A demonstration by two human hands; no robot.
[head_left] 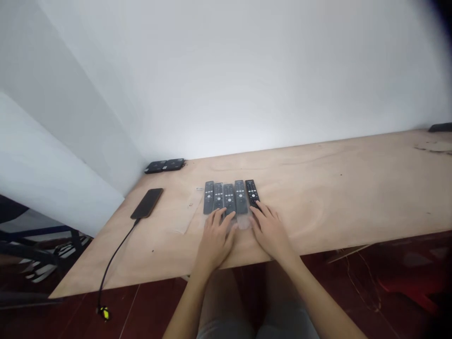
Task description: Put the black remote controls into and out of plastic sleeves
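Note:
Several dark TV remote controls (229, 197) lie side by side on the plywood table (318, 202), pointing away from me. Clear plastic film seems to cover most of them. The rightmost, a black remote (252, 192), looks uncovered. My left hand (215, 240) rests flat, fingers spread, on the lower ends of the covered remotes. My right hand (270, 233) lies next to it, its fingertips touching the lower end of the black remote. Neither hand visibly grips anything. A clear plastic sheet (187, 209) lies to the left of the row.
A black smartphone (147, 203) lies at the left with a black cable (116, 263) running over the table edge. Black flat devices (164, 165) sit in the far corner against the white wall (247, 80). Another dark object (440, 127) lies at the far right.

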